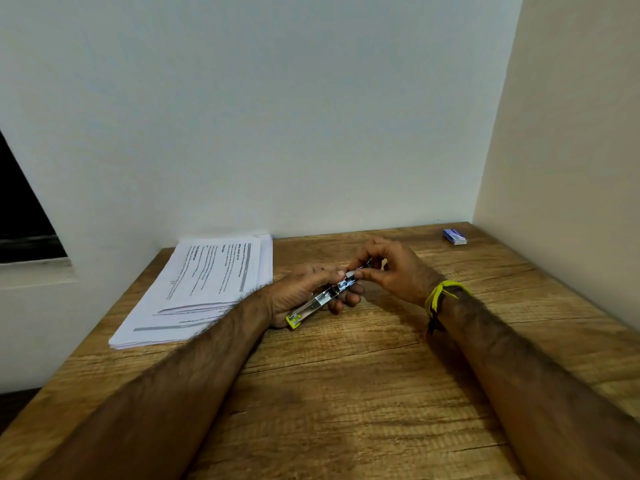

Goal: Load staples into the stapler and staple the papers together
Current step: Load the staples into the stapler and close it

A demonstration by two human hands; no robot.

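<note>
A small metal stapler (317, 301) with yellow-green trim lies across my left hand (301, 292), which grips it just above the wooden table (346, 393). My right hand (391, 268) pinches the stapler's far end between thumb and fingers; whether it holds a strip of staples there is too small to tell. A stack of printed papers (204, 285) lies on the table to the left of my hands, slightly fanned. A small blue and white staple box (454, 236) sits at the table's far right corner, well away from both hands.
The table stands in a corner, with a white wall (277, 116) behind and a cream wall (571, 168) on the right. A dark window opening (24, 216) is at the left. A yellow thread band (440, 296) circles my right wrist.
</note>
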